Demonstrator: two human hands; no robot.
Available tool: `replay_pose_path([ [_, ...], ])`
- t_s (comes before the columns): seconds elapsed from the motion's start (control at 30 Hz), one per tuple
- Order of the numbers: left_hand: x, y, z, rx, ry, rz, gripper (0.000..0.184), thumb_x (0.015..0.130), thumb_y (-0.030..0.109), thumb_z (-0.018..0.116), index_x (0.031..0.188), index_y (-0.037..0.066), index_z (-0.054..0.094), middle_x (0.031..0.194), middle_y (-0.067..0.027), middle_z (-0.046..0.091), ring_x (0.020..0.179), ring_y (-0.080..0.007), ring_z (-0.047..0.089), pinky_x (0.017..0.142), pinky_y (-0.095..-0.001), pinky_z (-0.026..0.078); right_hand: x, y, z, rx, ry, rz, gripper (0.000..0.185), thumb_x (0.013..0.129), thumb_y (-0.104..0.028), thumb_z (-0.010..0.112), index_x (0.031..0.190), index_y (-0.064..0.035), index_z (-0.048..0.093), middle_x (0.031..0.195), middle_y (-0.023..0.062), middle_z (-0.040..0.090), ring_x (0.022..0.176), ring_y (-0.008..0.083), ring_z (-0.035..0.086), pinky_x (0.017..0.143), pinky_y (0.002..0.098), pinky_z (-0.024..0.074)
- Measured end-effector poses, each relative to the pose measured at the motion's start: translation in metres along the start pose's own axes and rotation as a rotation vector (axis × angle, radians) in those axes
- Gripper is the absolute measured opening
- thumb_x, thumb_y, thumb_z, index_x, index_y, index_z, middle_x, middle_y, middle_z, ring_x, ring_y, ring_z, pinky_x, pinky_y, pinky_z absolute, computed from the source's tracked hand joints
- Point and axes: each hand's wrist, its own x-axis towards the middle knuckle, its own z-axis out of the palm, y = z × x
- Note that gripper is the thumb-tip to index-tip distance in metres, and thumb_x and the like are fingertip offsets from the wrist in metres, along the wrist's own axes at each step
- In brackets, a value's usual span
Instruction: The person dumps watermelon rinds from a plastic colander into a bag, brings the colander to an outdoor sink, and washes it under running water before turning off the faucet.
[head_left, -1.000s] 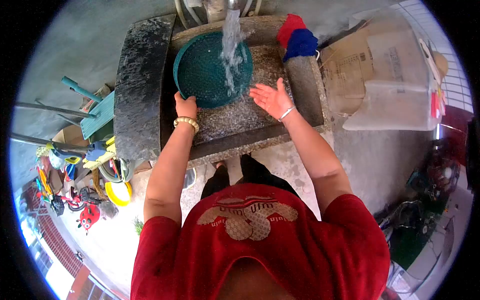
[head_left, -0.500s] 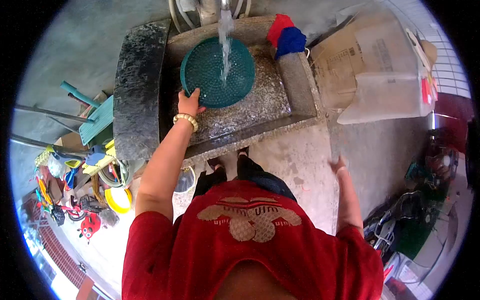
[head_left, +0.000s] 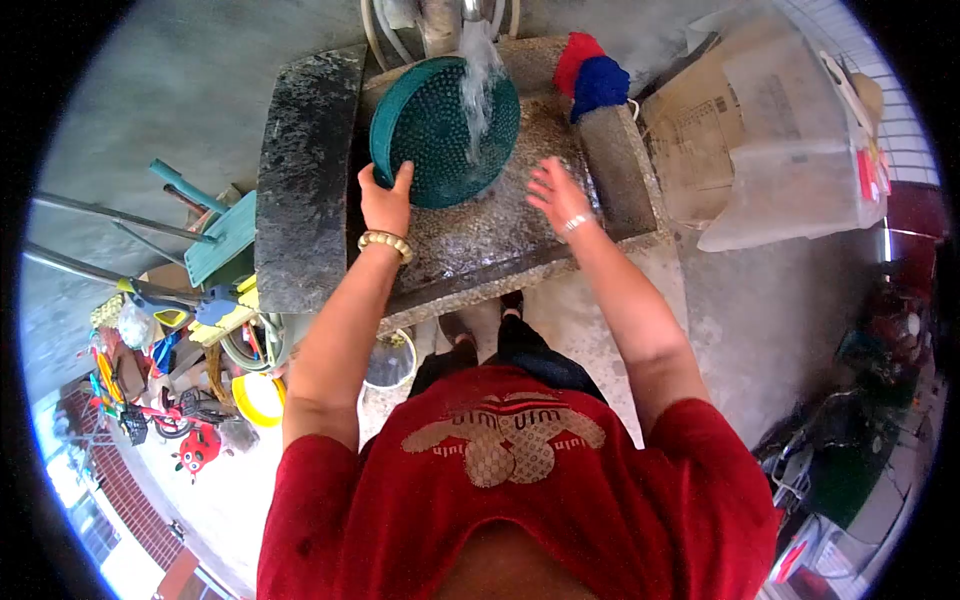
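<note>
My left hand (head_left: 385,200) grips the near-left rim of a round green perforated basket (head_left: 440,140), thumb and fingers on either side of the rim. The basket is tilted inside the stone sink (head_left: 615,170). Water (head_left: 478,90) pours from the tap (head_left: 472,10) at the top into its right part. To the right of the basket, my right hand (head_left: 560,198) is over the sink with its fingers apart, touching nothing.
A red cloth (head_left: 577,58) and a blue cloth (head_left: 601,86) lie on the sink's back right corner. Cardboard (head_left: 690,130) under clear plastic stands at the right. A bucket (head_left: 390,360) is below the sink, with a yellow basin (head_left: 258,398) further left.
My right hand swung out over the floor at the right, then came back over the sink. The basket is now more tilted, with its left side raised, still in my left hand.
</note>
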Motion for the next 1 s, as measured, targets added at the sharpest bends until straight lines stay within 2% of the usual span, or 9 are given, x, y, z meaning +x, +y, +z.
replay_pose_path([
  [0.07, -0.005, 0.001, 0.002, 0.05, 0.033, 0.006, 0.067, 0.074, 0.04, 0.07, 0.117, -0.003, 0.043, 0.1, -0.024, 0.059, 0.092, -0.0362, 0.059, 0.08, -0.0401, 0.045, 0.025, 0.009, 0.038, 0.094, -0.022, 0.081, 0.072, 0.086, -0.056, 0.042, 0.137, -0.0074, 0.026, 0.14, 0.0156, 0.03, 0.126, 0.0296, 0.033, 0.099, 0.047, 0.0313],
  [0.13, -0.004, 0.004, -0.002, 0.055, -0.017, -0.098, 0.07, 0.072, 0.044, 0.07, 0.118, -0.002, 0.043, 0.102, -0.0253, 0.058, 0.095, -0.0387, 0.057, 0.081, -0.0417, 0.045, 0.037, 0.01, 0.068, 0.401, 0.015, 0.254, 0.08, 0.085, -0.064, 0.033, 0.142, -0.0111, 0.014, 0.146, 0.0134, 0.018, 0.131, 0.0335, 0.024, 0.103, 0.0547, 0.018],
  [0.23, -0.007, 0.005, -0.019, 0.179, -0.039, 0.028, 0.079, 0.069, 0.049, 0.07, 0.117, -0.006, 0.041, 0.102, -0.027, 0.058, 0.094, -0.0403, 0.057, 0.08, -0.0432, 0.045, 0.039, 0.022, 0.092, 0.421, -0.062, 0.209, 0.082, 0.084, -0.067, 0.028, 0.143, -0.0141, 0.008, 0.148, 0.0094, 0.015, 0.133, 0.0345, 0.019, 0.103, 0.058, 0.0087],
  [0.33, -0.012, 0.015, -0.04, 0.409, -0.027, 0.157, 0.083, 0.067, 0.053, 0.071, 0.115, -0.008, 0.04, 0.092, -0.0253, 0.061, 0.084, -0.0359, 0.061, 0.072, -0.0424, 0.047, 0.05, 0.049, 0.092, 0.401, -0.11, 0.275, 0.084, 0.083, -0.069, 0.028, 0.143, -0.0163, 0.004, 0.149, 0.0068, 0.013, 0.133, 0.0334, 0.019, 0.104, 0.0551, 0.0112],
  [0.43, -0.02, 0.046, -0.058, 0.534, -0.114, 0.131, 0.082, 0.066, 0.055, 0.07, 0.112, -0.007, 0.043, 0.091, -0.0273, 0.06, 0.087, -0.0397, 0.06, 0.074, -0.0439, 0.047, 0.036, 0.061, 0.091, 0.464, -0.213, 0.347, 0.085, 0.082, -0.07, 0.027, 0.143, -0.0167, 0.002, 0.149, 0.0066, 0.01, 0.134, 0.0325, 0.016, 0.105, 0.0515, 0.0096],
  [0.5, -0.023, 0.055, -0.059, 0.555, -0.154, 0.133, 0.08, 0.065, 0.055, 0.07, 0.109, -0.006, 0.044, 0.09, -0.0281, 0.06, 0.085, -0.0413, 0.059, 0.072, -0.0455, 0.047, 0.033, 0.071, 0.088, 0.433, -0.155, 0.422, 0.086, 0.082, -0.07, 0.026, 0.143, -0.0169, 0.0, 0.149, 0.0068, 0.012, 0.134, 0.0312, 0.019, 0.106, 0.0494, 0.0111],
  [0.53, -0.024, 0.058, -0.056, 0.579, -0.163, 0.159, 0.077, 0.065, 0.055, 0.07, 0.106, -0.004, 0.044, 0.088, -0.0265, 0.061, 0.083, -0.0402, 0.06, 0.07, -0.0449, 0.048, 0.038, 0.084, 0.08, 0.511, -0.325, 0.364, 0.085, 0.082, -0.071, 0.025, 0.143, -0.017, 0.001, 0.148, 0.0073, 0.015, 0.132, 0.0296, 0.023, 0.105, 0.0501, 0.013],
  [0.63, -0.024, 0.068, -0.049, 0.628, -0.185, 0.204, 0.074, 0.064, 0.053, 0.071, 0.103, -0.003, 0.044, 0.082, -0.024, 0.062, 0.079, -0.0383, 0.061, 0.067, -0.044, 0.049, 0.055, 0.096, 0.065, 0.47, -0.249, 0.386, 0.085, 0.082, -0.071, 0.026, 0.143, -0.0166, 0.003, 0.146, 0.0074, 0.019, 0.131, 0.0286, 0.027, 0.104, 0.0494, 0.0179],
  [1.0, -0.004, 0.095, -0.071, 0.691, -0.343, 0.238, 0.086, 0.071, 0.058, 0.062, 0.133, 0.009, 0.029, 0.088, -0.0252, 0.062, 0.082, -0.0397, 0.061, 0.07, -0.0442, 0.049, 0.008, 0.061, 0.074, 0.513, -0.334, 0.396, 0.067, 0.09, -0.06, 0.02, 0.137, -0.0131, 0.029, 0.136, 0.0091, 0.039, 0.123, 0.0289, 0.04, 0.099, 0.0513, 0.032],
])
